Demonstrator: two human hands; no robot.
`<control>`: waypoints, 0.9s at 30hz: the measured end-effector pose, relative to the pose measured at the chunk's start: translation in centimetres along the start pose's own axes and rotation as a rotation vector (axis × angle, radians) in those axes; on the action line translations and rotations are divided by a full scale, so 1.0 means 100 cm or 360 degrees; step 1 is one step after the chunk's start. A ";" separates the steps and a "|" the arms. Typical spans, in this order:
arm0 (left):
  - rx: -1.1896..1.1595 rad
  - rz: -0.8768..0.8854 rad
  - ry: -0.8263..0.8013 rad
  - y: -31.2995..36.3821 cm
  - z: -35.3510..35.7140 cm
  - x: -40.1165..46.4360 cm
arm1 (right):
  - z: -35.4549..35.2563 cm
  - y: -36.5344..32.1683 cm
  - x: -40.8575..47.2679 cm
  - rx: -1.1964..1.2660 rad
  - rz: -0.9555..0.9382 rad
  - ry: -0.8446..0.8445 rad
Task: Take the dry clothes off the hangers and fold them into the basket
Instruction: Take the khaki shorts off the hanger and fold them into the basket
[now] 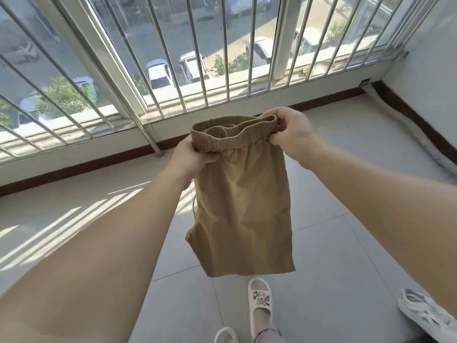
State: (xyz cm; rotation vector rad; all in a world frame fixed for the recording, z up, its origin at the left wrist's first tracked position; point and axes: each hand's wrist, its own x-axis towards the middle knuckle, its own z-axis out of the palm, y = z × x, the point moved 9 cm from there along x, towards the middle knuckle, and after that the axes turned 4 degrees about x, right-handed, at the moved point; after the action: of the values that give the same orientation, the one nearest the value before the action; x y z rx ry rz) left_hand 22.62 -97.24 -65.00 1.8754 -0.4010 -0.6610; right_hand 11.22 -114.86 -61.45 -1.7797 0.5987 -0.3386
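I see both hands out in front, holding a pair of tan shorts [241, 201] in the air above the floor [333, 256]. Left hand [194, 158] grips the left end of the waistband [232, 136], fingers curled under it, thumb on the near side. Right hand [291, 132] pinches the right end, fingers wrapped over the top edge. The waistband is elastic, gathered into fine ribs, and gapes open in a flat oval between the two hands. Below it the cloth is thin, matte and woven, with soft creases fanning down from the gathers. The shorts hang as one long flat panel, lower hem cut straight and tilted down toward the right. A pale cord [194, 206] shows at the left edge below the left hand.

The floor is pale grey tile, smooth, with thin grout lines and stripes of sunlight at left. Ahead, a railing [173, 70] of round polished metal bars stands before glass; a dark brown skirting strip runs along the base. My right foot wears a white slipper [259, 300] with a bear figure on the strap. A white perforated shoe [420, 315] lies at lower right, well apart from the shorts.
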 end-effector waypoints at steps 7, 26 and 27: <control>0.0033 -0.0083 0.0084 -0.035 0.018 0.091 | 0.009 0.060 0.091 -0.0181 0.0042 -0.0045; 0.0172 0.0069 0.0063 -0.176 0.070 0.226 | 0.054 0.230 0.163 -0.0356 0.0122 0.0123; 0.0182 0.0089 0.0060 -0.178 0.072 0.231 | 0.054 0.233 0.166 -0.0352 0.0115 0.0150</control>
State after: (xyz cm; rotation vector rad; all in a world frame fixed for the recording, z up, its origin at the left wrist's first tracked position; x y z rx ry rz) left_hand 35.96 -108.51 -89.47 1.9742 -0.4734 -0.5747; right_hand 22.54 -124.46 -86.54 -1.9559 0.7904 -0.3174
